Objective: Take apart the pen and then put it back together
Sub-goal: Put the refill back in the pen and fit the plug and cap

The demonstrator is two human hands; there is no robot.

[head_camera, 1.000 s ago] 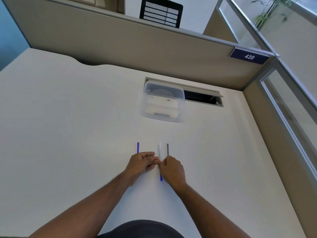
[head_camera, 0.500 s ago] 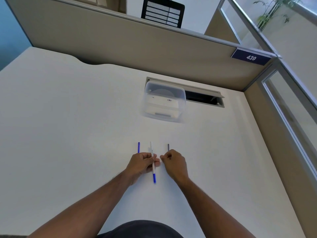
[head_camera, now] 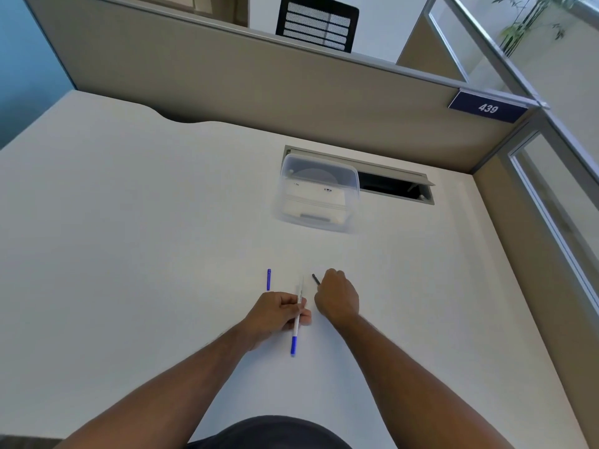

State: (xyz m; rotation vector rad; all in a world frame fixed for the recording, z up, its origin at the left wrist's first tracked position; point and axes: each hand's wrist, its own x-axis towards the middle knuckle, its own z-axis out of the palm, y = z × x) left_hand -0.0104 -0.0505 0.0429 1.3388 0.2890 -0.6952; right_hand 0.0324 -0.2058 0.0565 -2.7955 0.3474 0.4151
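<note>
While the left hand (head_camera: 278, 314) grips the white pen barrel (head_camera: 297, 314), the right hand (head_camera: 337, 298) pinches the thin dark refill (head_camera: 315, 279); a small blue cap (head_camera: 268, 280) lies left, a clear plastic box (head_camera: 319, 192) far behind.

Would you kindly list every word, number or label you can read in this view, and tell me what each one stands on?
"439": white digits on the dark blue rectangular plate fixed to the top of the beige partition.
Faint print on the white pen barrel held in the left hand: too small to read.
Dark marks on the white device inside the clear plastic box: blurred, unreadable.
</note>
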